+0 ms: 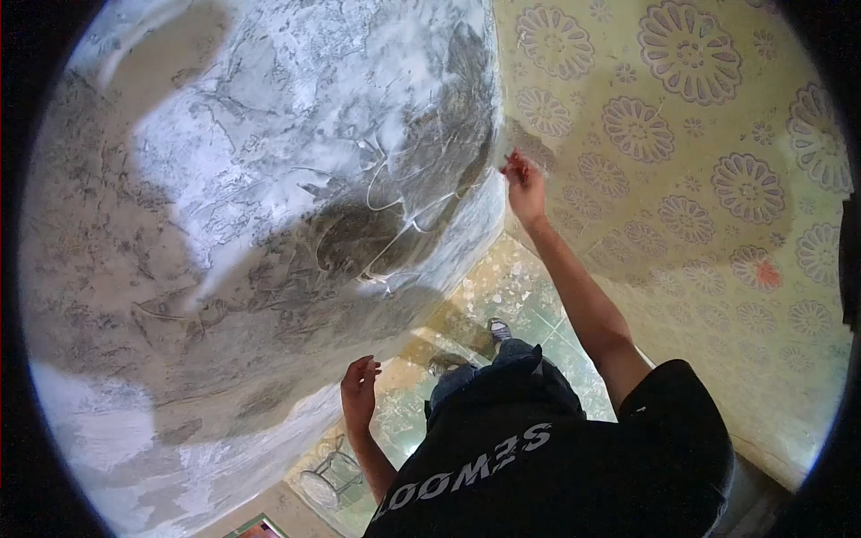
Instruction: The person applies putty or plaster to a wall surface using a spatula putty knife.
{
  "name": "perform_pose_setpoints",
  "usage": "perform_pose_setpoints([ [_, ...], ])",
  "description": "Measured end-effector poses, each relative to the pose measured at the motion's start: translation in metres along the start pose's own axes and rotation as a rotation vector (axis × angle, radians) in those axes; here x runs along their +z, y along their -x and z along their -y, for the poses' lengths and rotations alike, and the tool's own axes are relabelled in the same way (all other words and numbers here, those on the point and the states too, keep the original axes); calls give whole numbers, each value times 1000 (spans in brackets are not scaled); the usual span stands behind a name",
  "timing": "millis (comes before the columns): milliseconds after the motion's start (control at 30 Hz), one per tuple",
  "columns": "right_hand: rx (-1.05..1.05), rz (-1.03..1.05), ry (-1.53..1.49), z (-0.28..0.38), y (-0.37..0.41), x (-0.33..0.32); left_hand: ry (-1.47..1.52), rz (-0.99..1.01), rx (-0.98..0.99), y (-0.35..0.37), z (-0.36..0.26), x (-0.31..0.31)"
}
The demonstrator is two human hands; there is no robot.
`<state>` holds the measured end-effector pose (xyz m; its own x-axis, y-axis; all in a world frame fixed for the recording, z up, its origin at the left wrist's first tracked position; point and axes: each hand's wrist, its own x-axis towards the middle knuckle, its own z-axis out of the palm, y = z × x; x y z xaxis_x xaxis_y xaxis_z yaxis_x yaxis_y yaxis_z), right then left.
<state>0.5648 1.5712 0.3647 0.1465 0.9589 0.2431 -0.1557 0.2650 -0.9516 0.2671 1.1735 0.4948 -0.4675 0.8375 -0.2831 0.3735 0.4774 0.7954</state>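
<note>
My right hand (523,184) is raised at the corner where the two walls meet, its fingers curled together near the wall edge. Whatever it may hold is too small to make out. Lower down, my left hand (360,386) hangs in front of the plastered wall (296,117), with its fingers bent and slightly apart and no object visible in it. Grey, patchy plaster with raised ridges covers that wall. On the right stands a yellow-green wall (619,206) with flower patterns.
Below me the floor (529,296) is spotted with pale splashes. A metal-framed stool (332,475) stands at the lower left, near a colourful flat item (258,527) at the bottom edge. A reddish mark (767,273) shows on the patterned wall.
</note>
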Motion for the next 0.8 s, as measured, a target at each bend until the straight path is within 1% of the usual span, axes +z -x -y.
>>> perform_pose_setpoints([
  [100, -45, -18, 64, 0, -15, 17, 32, -38, -29, 12, 19, -7],
  [133, -64, -76, 137, 0, -9, 29, 29, -46, -28, 17, 23, -11],
  [200, -96, -87, 159, 2, 9, 50, 25, -91, -78, 26, 28, -14],
  [233, -127, -105, 191, 4, 21, 58, 20, -86, -71, 27, 32, -14],
  [267, -66, -33, 221, 30, 41, 68, 47, -93, -99, 28, 37, -13],
  [300, -5, 38, 252, 72, 63, 79, 75, -97, -124, 28, 41, -12],
  [367, 41, 197, 149, 125, 102, 101, 35, -63, -103, 20, 44, -8],
  [400, -37, 269, 105, 124, 120, 109, 44, -38, -98, 15, 40, -4],
  [433, 51, 339, 50, 127, 136, 117, 53, -11, -97, 12, 37, 0],
  [467, -69, 357, 21, 136, 145, 118, 53, 3, -93, 8, 32, 4],
  [500, -68, 347, 28, 132, 147, 112, 37, 30, -59, 2, 26, 6],
  [567, 29, 502, 51, 112, 149, 102, 19, 63, -17, -9, 13, 10],
  [600, -16, 467, 35, 99, 143, 90, 12, 70, 12, -13, 7, 10],
  [633, -153, 405, 119, 88, 129, 73, 6, 74, 40, -16, 4, 10],
  [667, -163, 311, 205, 62, 115, 56, 5, 75, 44, -19, 7, 10],
  [700, -20, 267, 323, 44, 96, 37, 15, 73, 43, -21, 13, 8],
  [733, -102, 138, 380, 22, 79, 19, 26, 68, 38, -20, 18, 7],
  [767, -37, 113, 397, 26, 61, 3, 25, 61, 30, -16, 19, 5],
  [800, -25, 83, 391, -15, 42, -13, 1, 45, 7, -10, 18, 3],
])
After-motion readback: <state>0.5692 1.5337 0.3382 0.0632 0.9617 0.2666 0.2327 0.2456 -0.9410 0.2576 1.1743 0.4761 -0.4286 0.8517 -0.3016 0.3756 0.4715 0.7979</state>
